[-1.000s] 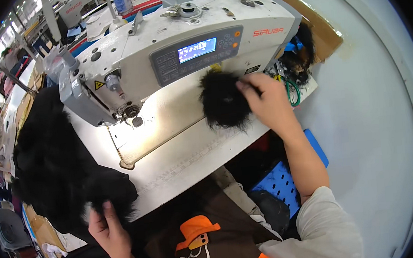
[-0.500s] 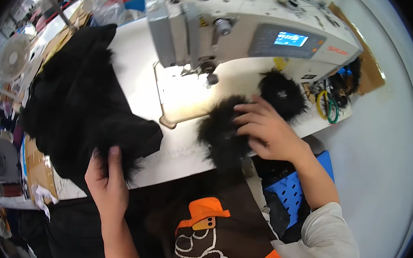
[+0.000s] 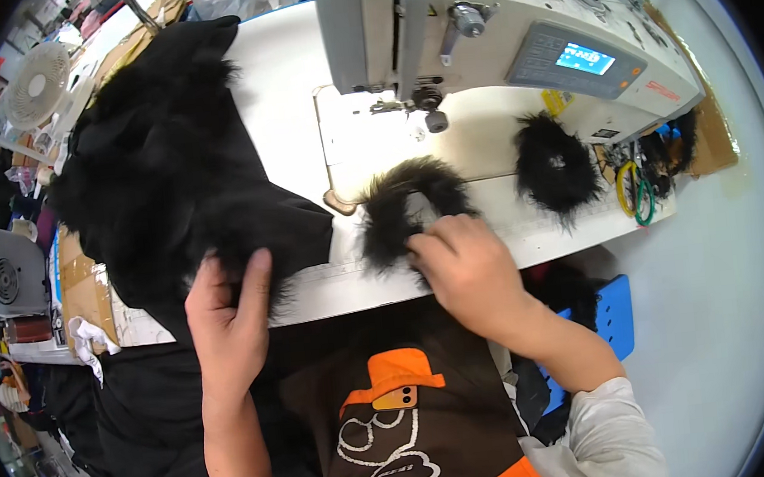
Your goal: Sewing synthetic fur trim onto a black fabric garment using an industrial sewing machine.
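My left hand (image 3: 233, 320) grips the near edge of a black garment with fur trim (image 3: 168, 184), thumb and fingers pinched on the furry part. The garment is spread over the left of the sewing table. My right hand (image 3: 467, 272) is closed on the near side of a ring-shaped black fur strip (image 3: 414, 186) that lies on the table before the sewing machine. Its fingertips are partly hidden by the hand itself. A second black fur ring (image 3: 555, 164) rests farther right, apart from my hand.
The sewing machine (image 3: 509, 32) with a lit screen spans the back. Green and yellow scissors (image 3: 637, 191) lie at the table's right end, beside a white wall (image 3: 739, 271). Under the table is a blue perforated basket (image 3: 614, 318). A fan (image 3: 37, 85) stands far left.
My right hand has moved from the top of the fur strip to its near edge and closed there. The strip now shows as an open ring. My left hand keeps its hold.
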Demonstrator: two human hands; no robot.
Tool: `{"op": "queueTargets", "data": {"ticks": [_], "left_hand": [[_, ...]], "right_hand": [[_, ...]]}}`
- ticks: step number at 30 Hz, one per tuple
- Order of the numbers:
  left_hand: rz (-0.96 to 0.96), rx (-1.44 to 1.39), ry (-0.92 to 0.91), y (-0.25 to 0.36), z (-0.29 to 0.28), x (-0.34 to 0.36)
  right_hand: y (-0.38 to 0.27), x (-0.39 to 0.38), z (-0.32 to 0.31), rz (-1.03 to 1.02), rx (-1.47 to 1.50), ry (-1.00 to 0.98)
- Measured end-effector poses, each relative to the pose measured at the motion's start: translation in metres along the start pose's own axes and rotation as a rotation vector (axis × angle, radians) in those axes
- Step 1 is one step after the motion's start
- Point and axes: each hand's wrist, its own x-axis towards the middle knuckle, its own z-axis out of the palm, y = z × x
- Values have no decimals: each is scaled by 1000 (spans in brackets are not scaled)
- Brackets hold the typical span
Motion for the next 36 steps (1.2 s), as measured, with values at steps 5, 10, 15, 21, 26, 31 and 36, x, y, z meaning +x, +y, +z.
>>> {"op": "queueTargets", "data": {"ticks": [5, 10, 15, 21, 26, 31, 36], "left_hand": [[-34, 128, -287, 11, -5, 22], [23, 298, -782, 44, 3, 64], [128, 499, -1053, 62, 27, 87], [309, 488, -1069, 46, 31, 98], [-40, 542, -1133, 65, 36, 98], [64, 527, -1069, 62, 29, 92], [169, 332, -987, 47, 17, 91]], "right_hand": [[12, 10, -31, 442, 509, -3], [21, 36, -47, 700, 775, -145], [0, 59, -36, 483, 1105, -71], [4, 58, -26, 299, 1067, -219], [13, 58, -37, 269, 1030, -400], [26, 59, -42, 329, 1014, -520], [37, 54, -45, 259, 985, -572]]}}
